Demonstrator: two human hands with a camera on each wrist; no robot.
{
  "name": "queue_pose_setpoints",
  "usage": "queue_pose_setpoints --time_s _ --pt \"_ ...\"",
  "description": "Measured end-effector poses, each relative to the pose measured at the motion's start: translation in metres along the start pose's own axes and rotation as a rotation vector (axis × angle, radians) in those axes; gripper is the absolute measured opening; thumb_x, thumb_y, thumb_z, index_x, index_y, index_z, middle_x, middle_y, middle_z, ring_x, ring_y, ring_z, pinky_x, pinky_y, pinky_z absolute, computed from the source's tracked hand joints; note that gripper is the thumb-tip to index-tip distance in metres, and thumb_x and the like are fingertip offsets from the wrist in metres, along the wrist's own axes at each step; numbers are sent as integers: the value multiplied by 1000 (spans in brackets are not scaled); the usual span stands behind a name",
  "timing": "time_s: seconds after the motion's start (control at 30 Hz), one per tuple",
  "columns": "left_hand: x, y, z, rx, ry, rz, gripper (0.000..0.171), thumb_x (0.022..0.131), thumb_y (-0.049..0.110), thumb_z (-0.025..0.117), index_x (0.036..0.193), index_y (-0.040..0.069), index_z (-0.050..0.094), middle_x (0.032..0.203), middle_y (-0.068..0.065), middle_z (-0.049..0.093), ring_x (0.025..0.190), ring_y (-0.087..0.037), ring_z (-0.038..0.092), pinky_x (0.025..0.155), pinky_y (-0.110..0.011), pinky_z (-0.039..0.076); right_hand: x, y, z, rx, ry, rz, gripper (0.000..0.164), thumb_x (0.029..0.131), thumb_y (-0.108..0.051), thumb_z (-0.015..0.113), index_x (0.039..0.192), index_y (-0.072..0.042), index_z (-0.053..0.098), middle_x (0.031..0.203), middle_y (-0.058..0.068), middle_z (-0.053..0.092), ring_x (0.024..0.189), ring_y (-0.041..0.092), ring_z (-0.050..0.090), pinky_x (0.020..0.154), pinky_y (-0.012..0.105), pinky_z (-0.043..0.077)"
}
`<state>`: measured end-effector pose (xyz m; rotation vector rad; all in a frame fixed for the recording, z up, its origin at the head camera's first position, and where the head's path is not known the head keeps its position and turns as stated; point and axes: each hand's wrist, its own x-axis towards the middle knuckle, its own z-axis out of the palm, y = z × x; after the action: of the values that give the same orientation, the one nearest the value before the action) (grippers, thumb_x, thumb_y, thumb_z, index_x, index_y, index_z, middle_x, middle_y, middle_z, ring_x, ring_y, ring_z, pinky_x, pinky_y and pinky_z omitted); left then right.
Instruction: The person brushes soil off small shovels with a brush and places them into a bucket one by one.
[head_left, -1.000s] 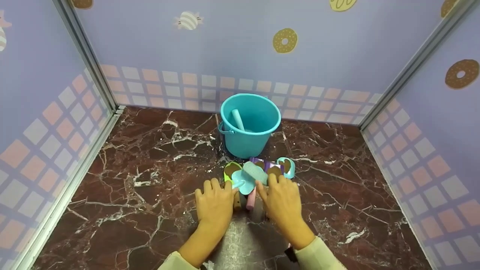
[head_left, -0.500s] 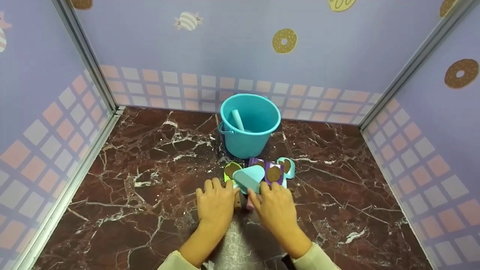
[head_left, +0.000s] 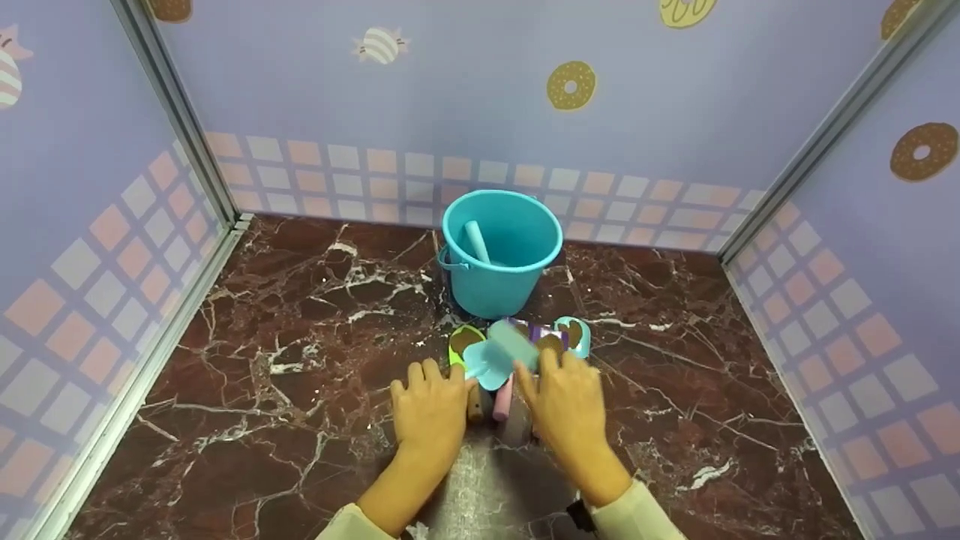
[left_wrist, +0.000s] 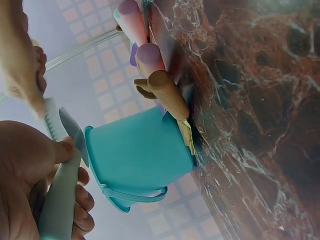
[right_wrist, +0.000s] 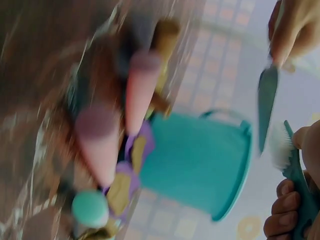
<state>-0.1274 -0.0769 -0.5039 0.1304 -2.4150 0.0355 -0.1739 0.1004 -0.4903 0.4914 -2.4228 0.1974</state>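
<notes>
Left hand (head_left: 429, 409) grips a pale-blue plastic shovel (head_left: 489, 366) by its handle, on the near side of the round turquoise plastic bucket (head_left: 495, 289)! Right hand (head_left: 570, 397) clutches a teal-handled brush (right_wrist: 300, 190) with pale bristles, also on the bucket's near side.
</notes>
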Motion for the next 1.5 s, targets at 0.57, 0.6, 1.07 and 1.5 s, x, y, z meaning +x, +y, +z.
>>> queue_pose_setpoints --time_s 0.57,0.6,1.07,1.5 --pt "-5 -3 4 -49 22 47 41 76 54 78 89 16 74 77 -12 62 70 -29 57 55 -42 41 0 27 10 20 -4 76 47 97 -47 64 78 -5 53 65 12 48 58 35 53 54 47 41" --pt "-5 -3 4 -58 13 47 40 77 54 78 89 16 74 77 -12 62 70 -30 57 55 -42 42 1 29 9 27 -8 91 47 97 -47 63 78 -6 52 65 12 47 59 36 54 55 47 41" --pt "14 -28 6 -1281 -951 -432 44 104 51 48 84 14 60 69 0 53 56 -11 46 51 -27 40 2 21 -10 150 67 60 44 97 -45 64 80 -5 52 70 10 43 64 34 50 61 47 40" --pt "16 -30 5 -1893 -1423 -767 52 106 58 33 84 15 52 70 5 44 56 -6 40 48 -21 36 -9 5 -10 236 21 -9 40 96 -44 65 81 -10 52 71 3 42 61 25 44 61 42 40"
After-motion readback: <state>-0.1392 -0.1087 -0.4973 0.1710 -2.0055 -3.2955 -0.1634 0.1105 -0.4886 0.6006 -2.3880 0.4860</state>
